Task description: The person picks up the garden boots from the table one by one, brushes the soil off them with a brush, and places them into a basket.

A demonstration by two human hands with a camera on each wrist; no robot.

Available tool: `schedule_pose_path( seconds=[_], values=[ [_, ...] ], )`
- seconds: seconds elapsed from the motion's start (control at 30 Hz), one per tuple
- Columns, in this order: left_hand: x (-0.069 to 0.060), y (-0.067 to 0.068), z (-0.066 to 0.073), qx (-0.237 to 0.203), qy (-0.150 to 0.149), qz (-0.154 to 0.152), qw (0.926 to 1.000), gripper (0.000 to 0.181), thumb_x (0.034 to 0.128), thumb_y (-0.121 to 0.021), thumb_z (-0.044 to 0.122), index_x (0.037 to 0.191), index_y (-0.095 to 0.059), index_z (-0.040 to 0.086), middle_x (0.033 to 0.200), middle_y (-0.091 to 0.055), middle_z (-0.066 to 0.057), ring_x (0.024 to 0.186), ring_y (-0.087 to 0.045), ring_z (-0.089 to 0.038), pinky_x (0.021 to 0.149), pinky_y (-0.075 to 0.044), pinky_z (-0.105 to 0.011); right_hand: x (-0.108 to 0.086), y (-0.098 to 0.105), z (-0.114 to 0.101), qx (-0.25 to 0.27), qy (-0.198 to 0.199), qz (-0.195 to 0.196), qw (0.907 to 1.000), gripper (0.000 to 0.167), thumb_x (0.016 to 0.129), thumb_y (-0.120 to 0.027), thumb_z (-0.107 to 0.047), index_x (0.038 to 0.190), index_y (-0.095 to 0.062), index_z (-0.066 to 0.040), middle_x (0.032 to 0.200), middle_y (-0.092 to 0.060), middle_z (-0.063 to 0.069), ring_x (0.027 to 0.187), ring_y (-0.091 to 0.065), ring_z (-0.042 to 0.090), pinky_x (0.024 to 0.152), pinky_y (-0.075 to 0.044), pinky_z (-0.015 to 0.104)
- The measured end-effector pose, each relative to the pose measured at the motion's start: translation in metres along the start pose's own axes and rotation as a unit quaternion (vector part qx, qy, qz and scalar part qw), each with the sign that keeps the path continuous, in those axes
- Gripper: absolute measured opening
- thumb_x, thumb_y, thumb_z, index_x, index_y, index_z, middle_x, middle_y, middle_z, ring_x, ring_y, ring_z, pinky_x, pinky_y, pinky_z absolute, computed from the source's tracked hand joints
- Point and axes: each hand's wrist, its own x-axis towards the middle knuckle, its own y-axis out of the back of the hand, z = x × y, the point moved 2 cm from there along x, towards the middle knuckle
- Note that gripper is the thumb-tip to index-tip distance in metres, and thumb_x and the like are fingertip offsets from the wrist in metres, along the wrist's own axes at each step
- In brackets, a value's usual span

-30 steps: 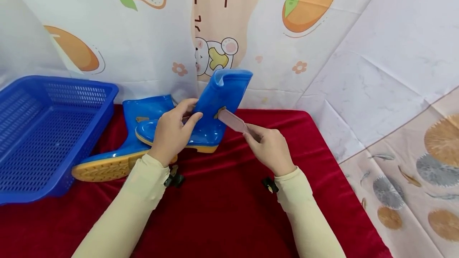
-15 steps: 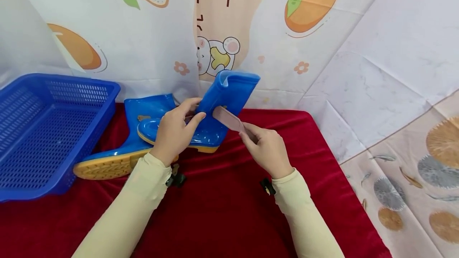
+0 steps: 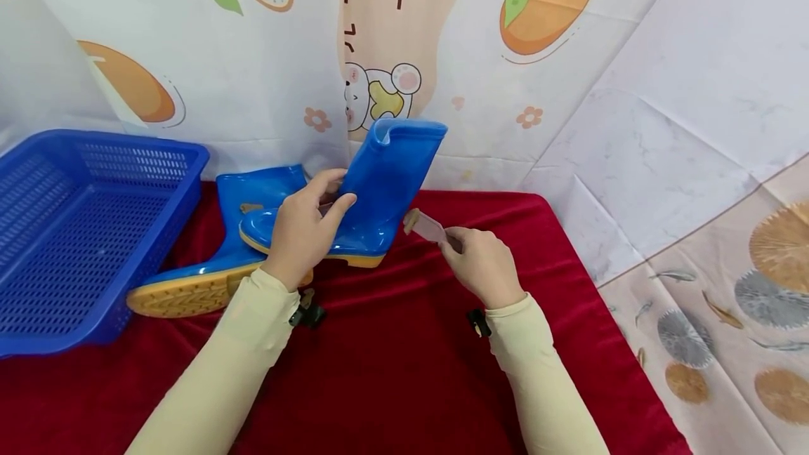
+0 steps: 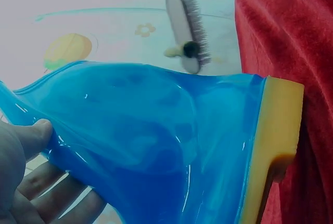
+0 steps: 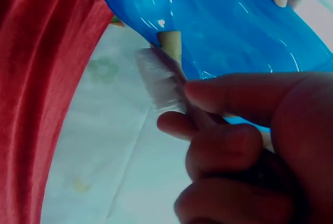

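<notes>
The left hand holds the raised boot by its blue shaft, thumb on the near side and fingers behind, so its grip is closed round the rubber. That boot is tilted over the worktop, its folded opening leaning to the upper right and its toe pointing left, with a yellow sole below.

The right hand pinches the handle of a pinkish brush, its grip narrow, thumb and fingers curled round it. The brush head points at the boot from the right, just beside the heel end; whether they touch is hard to tell. A small brown piece sits at the tip of the brush, on the side away from the bristles.

The lower boot, also blue, lies on its side on the red cloth, partly hidden by the raised boot's toe and the left hand. It carries a brown patch on its shaft. Just beside it on the left stands a blue basket. A fruit-printed sheet hangs behind.
</notes>
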Motion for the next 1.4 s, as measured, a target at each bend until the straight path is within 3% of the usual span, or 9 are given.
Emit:
schedule_pose_path(
  seconds=[0.17, 0.37, 0.5, 0.6, 0.7, 0.8, 1.13, 1.23, 1.4],
  values=[
    [0.001, -0.001, 0.001, -0.002, 0.004, -0.004, 1.0, 0.044, 0.1038, -0.064, 0.031, 0.144, -0.058, 0.016, 0.13, -0.07, -0.012, 0.116, -0.069, -0.031, 0.098, -0.057, -0.051, 0.003, -0.004, 0.016, -0.03, -0.04, -0.001, 0.9988, 0.013, 0.095, -0.067, -0.019, 0.095, -0.078, -0.012, 0.069, -0.067, 0.002, 0.058, -0.055, 0.02, 0.05, -0.047, 0.04],
    [0.0, -0.002, 0.001, -0.002, 0.004, -0.009, 0.9999, 0.044, 0.1039, -0.064, 0.031, 0.145, -0.057, 0.015, 0.131, -0.07, -0.012, 0.115, -0.069, -0.031, 0.097, -0.057, -0.05, 0.006, 0.004, 0.024, 0.061, -0.06, 0.134, 0.9873, 0.024, 0.094, -0.062, -0.026, 0.074, -0.066, -0.012, 0.057, -0.053, 0.0, 0.051, -0.048, 0.02, 0.046, -0.04, 0.037],
    [0.0, -0.002, 0.0, 0.0, 0.007, -0.006, 1.0, 0.044, 0.1045, -0.063, 0.031, 0.145, -0.057, 0.015, 0.131, -0.07, -0.012, 0.115, -0.069, -0.03, 0.097, -0.057, -0.05, 0.006, 0.007, 0.019, 0.134, -0.013, 0.212, 0.9679, 0.04, 0.095, -0.063, -0.028, 0.062, -0.045, -0.015, 0.05, -0.038, -0.004, 0.046, -0.035, 0.015, 0.041, -0.029, 0.03],
    [-0.001, -0.002, 0.001, 0.001, 0.002, -0.005, 1.0, 0.043, 0.1047, -0.063, 0.031, 0.145, -0.057, 0.015, 0.129, -0.07, -0.011, 0.113, -0.07, -0.029, 0.097, -0.057, -0.05, 0.006, 0.006, 0.013, 0.15, 0.057, 0.232, 0.9593, 0.04, 0.096, -0.067, -0.023, 0.064, -0.045, -0.015, 0.051, -0.036, -0.006, 0.046, -0.033, 0.013, 0.042, -0.026, 0.028],
    [-0.002, -0.002, 0.002, 0.007, -0.011, -0.007, 0.9999, 0.043, 0.1045, -0.063, 0.03, 0.144, -0.058, 0.015, 0.126, -0.072, -0.011, 0.109, -0.071, -0.028, 0.095, -0.059, -0.05, 0.006, 0.0, 0.005, 0.139, 0.12, 0.201, 0.9623, 0.034, 0.096, -0.07, -0.022, 0.069, -0.05, -0.015, 0.054, -0.037, -0.008, 0.047, -0.034, 0.009, 0.043, -0.027, 0.026],
    [-0.003, -0.001, 0.003, 0.012, -0.024, -0.008, 0.9996, 0.042, 0.1039, -0.064, 0.028, 0.143, -0.059, 0.014, 0.121, -0.073, -0.01, 0.105, -0.072, -0.028, 0.092, -0.059, -0.051, 0.005, -0.007, -0.003, 0.117, 0.142, 0.152, 0.9712, 0.031, 0.098, -0.069, -0.025, 0.073, -0.052, -0.016, 0.055, -0.038, -0.009, 0.047, -0.035, 0.006, 0.044, -0.027, 0.025],
    [-0.002, 0.0, 0.003, 0.012, -0.03, 0.0, 0.9995, 0.04, 0.1036, -0.065, 0.025, 0.141, -0.061, 0.012, 0.12, -0.074, -0.011, 0.102, -0.073, -0.029, 0.091, -0.059, -0.05, 0.008, -0.021, -0.003, 0.043, 0.065, 0.021, 0.9967, 0.035, 0.1, -0.065, -0.027, 0.071, -0.047, -0.016, 0.053, -0.039, -0.007, 0.048, -0.036, 0.01, 0.044, -0.028, 0.027],
    [-0.001, 0.0, 0.002, 0.006, -0.026, 0.003, 0.9996, 0.04, 0.1036, -0.065, 0.025, 0.141, -0.061, 0.012, 0.121, -0.073, -0.011, 0.104, -0.072, -0.029, 0.093, -0.059, -0.051, 0.007, -0.019, -0.005, 0.031, 0.069, 0.024, 0.9968, 0.036, 0.098, -0.065, -0.026, 0.069, -0.045, -0.017, 0.053, -0.037, -0.007, 0.048, -0.034, 0.009, 0.044, -0.027, 0.026],
    [0.0, 0.001, 0.004, -0.002, -0.032, 0.001, 0.9995, 0.04, 0.104, -0.064, 0.027, 0.142, -0.061, 0.013, 0.121, -0.073, -0.011, 0.108, -0.072, -0.028, 0.094, -0.059, -0.051, 0.0, -0.007, -0.019, 0.069, 0.152, 0.085, 0.9823, 0.036, 0.095, -0.069, -0.021, 0.069, -0.044, -0.017, 0.054, -0.035, -0.008, 0.048, -0.031, 0.007, 0.045, -0.025, 0.025]
  ],
)
